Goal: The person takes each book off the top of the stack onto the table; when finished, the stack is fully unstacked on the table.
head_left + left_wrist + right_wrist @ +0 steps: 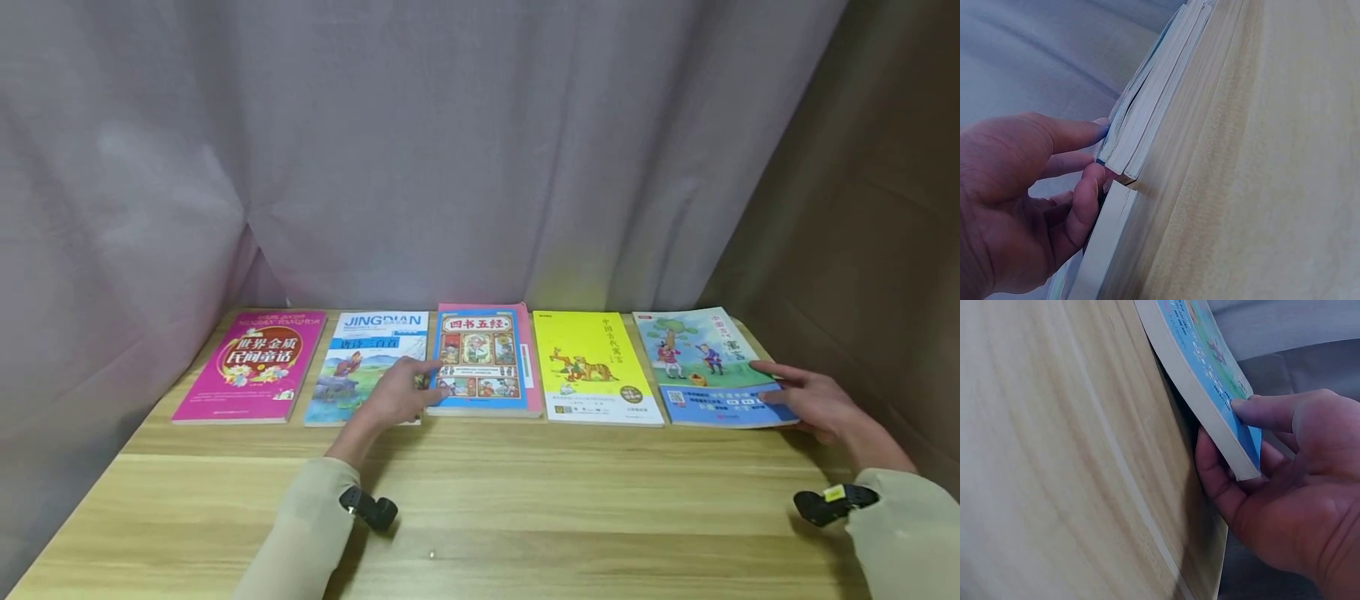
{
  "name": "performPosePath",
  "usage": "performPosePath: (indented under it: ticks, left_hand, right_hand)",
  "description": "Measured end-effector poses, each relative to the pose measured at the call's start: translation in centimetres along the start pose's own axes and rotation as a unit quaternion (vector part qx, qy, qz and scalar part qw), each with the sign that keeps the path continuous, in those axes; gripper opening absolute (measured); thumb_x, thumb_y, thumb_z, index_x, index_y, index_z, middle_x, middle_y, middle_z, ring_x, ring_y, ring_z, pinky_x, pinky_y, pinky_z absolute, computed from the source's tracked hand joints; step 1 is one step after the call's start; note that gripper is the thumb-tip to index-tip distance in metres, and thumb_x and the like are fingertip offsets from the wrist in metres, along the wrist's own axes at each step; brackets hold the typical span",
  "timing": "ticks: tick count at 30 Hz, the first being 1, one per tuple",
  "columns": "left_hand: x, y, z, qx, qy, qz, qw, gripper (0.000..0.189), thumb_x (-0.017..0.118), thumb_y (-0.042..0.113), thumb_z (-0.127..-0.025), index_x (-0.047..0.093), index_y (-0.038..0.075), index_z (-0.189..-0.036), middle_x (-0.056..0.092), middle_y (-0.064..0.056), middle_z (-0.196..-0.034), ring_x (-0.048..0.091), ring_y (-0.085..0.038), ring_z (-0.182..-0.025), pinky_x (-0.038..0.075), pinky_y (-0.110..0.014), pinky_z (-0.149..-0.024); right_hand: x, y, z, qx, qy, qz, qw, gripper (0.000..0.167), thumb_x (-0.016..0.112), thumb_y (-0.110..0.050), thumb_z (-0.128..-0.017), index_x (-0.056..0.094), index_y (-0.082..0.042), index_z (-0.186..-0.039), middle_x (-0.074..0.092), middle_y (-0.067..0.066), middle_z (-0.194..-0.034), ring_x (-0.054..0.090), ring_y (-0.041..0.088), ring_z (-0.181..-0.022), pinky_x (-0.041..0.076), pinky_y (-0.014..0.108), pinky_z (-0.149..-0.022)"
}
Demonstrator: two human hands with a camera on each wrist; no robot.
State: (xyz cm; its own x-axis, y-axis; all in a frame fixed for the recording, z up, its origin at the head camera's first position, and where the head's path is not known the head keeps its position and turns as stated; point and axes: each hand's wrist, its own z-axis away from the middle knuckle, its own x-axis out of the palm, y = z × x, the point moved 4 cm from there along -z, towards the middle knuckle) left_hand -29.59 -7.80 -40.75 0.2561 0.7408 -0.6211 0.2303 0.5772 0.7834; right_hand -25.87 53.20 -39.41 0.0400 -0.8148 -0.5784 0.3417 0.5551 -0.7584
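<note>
My left hand [397,392] reaches over a landscape-covered book [337,400] to the left edge of a blue comic-panel book [477,404], which lies on a pink book [533,375]. The left wrist view shows the thumb [1079,134] on the upper book's corner and curled fingers just below it, beside the stacked pages [1147,109]. On the far right, my right hand [817,404] grips the lower right corner of a green and blue storybook [693,354]. Its thumb [1266,412] lies on the cover, fingers underneath, and that corner is raised off the table.
A magenta book [251,400] lies at the left of the row. Between the stack and the storybook is a yellow book [592,333] with a tiger on it. The wooden table [570,508] ends at a grey curtain [450,167] behind the books.
</note>
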Motion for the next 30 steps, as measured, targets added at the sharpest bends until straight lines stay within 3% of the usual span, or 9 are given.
performPosePath:
  ticks: [4, 7, 8, 10, 11, 15, 18, 23, 30]
  left_hand:
    - [0.0, 0.2, -0.3, -0.004, -0.008, -0.008, 0.9999, 0.062, 0.076, 0.023, -0.099, 0.053, 0.009, -0.155, 0.074, -0.02, -0.121, 0.059, -0.015, -0.049, 0.047, -0.026, -0.049]
    - [0.0, 0.4, -0.5, -0.005, -0.01, -0.027, 0.9996, 0.063, 0.076, 0.025, -0.099, 0.052, 0.011, -0.156, 0.076, -0.019, -0.111, 0.06, -0.015, -0.049, 0.045, -0.027, -0.051]
    - [0.0, 0.4, -0.6, -0.005, -0.007, -0.031, 0.9995, 0.064, 0.076, 0.024, -0.098, 0.052, 0.011, -0.156, 0.073, -0.02, -0.117, 0.061, -0.016, -0.05, 0.045, -0.027, -0.051]
    - [0.0, 0.5, -0.8, -0.006, -0.007, -0.045, 0.999, 0.064, 0.076, 0.026, -0.099, 0.051, 0.012, -0.157, 0.071, -0.016, -0.107, 0.061, -0.016, -0.051, 0.043, -0.027, -0.05]
    - [0.0, 0.5, -0.9, -0.008, -0.008, -0.054, 0.9985, 0.065, 0.075, 0.028, -0.099, 0.05, 0.012, -0.157, 0.069, -0.012, -0.094, 0.061, -0.015, -0.05, 0.041, -0.027, -0.05]
    - [0.0, 0.8, -1.3, -0.012, -0.011, -0.098, 0.995, 0.066, 0.071, 0.036, -0.102, 0.049, 0.011, -0.158, 0.043, -0.002, -0.068, 0.051, -0.013, -0.051, 0.034, -0.027, -0.049]
    - [0.1, 0.9, -1.6, -0.027, -0.005, -0.138, 0.99, 0.069, 0.069, 0.046, -0.102, 0.048, 0.013, -0.159, 0.054, -0.006, -0.086, 0.048, -0.015, -0.067, 0.038, -0.029, -0.056]
    - [0.3, 1.2, -1.8, -0.062, 0.006, -0.172, 0.9831, 0.078, 0.07, 0.057, -0.098, 0.046, 0.019, -0.162, 0.061, -0.017, -0.126, 0.056, -0.022, -0.086, 0.049, -0.035, -0.067]
    - [0.4, 1.7, -1.8, -0.079, 0.016, -0.2, 0.9765, 0.078, 0.073, 0.055, -0.096, 0.048, 0.02, -0.161, 0.064, -0.016, -0.128, 0.058, -0.026, -0.102, 0.055, -0.045, -0.085]
  right_hand:
    - [0.1, 0.2, -0.1, -0.003, 0.015, 0.022, 0.9996, 0.066, 0.058, -0.02, -0.107, 0.029, -0.012, -0.166, 0.066, 0.023, -0.119, 0.072, 0.015, -0.087, 0.064, 0.031, -0.076]
    - [0.1, 0.1, -0.2, -0.014, 0.035, 0.064, 0.9972, 0.067, 0.059, -0.019, -0.106, 0.03, -0.005, -0.164, 0.05, 0.04, -0.138, 0.067, 0.027, -0.097, 0.058, 0.031, -0.075]
    - [0.2, 0.1, -0.3, -0.019, 0.042, 0.083, 0.9955, 0.067, 0.06, -0.019, -0.105, 0.031, -0.002, -0.163, 0.044, 0.044, -0.145, 0.065, 0.034, -0.104, 0.057, 0.036, -0.079]
    - [0.3, -0.1, -0.2, -0.03, 0.059, 0.122, 0.9903, 0.068, 0.062, -0.019, -0.103, 0.033, 0.005, -0.16, 0.034, 0.047, -0.153, 0.056, 0.048, -0.114, 0.052, 0.045, -0.084]
    - [0.4, -0.3, -0.2, -0.034, 0.069, 0.139, 0.9873, 0.069, 0.063, -0.02, -0.101, 0.034, 0.008, -0.158, 0.032, 0.047, -0.154, 0.049, 0.054, -0.118, 0.049, 0.049, -0.086]
    - [0.9, -1.4, 0.5, -0.042, 0.126, 0.175, 0.9755, 0.064, 0.061, -0.019, -0.101, 0.041, 0.014, -0.152, 0.036, 0.048, -0.15, 0.043, 0.059, -0.125, 0.043, 0.067, -0.095]
    - [1.7, -3.0, 1.3, -0.053, 0.179, 0.179, 0.9661, 0.058, 0.056, -0.022, -0.104, 0.046, 0.011, -0.151, 0.043, 0.045, -0.147, 0.046, 0.056, -0.122, 0.045, 0.062, -0.089]
    - [4.2, -6.5, 2.2, -0.098, 0.213, 0.155, 0.9597, 0.053, 0.051, -0.031, -0.109, 0.055, 0.002, -0.149, 0.056, 0.035, -0.14, 0.053, 0.046, -0.114, 0.037, 0.037, -0.077]
    - [8.4, -11.0, 2.6, -0.182, 0.198, 0.138, 0.9533, 0.047, 0.057, -0.031, -0.108, 0.064, -0.001, -0.143, 0.066, 0.028, -0.135, 0.056, 0.039, -0.112, 0.04, 0.034, -0.078]
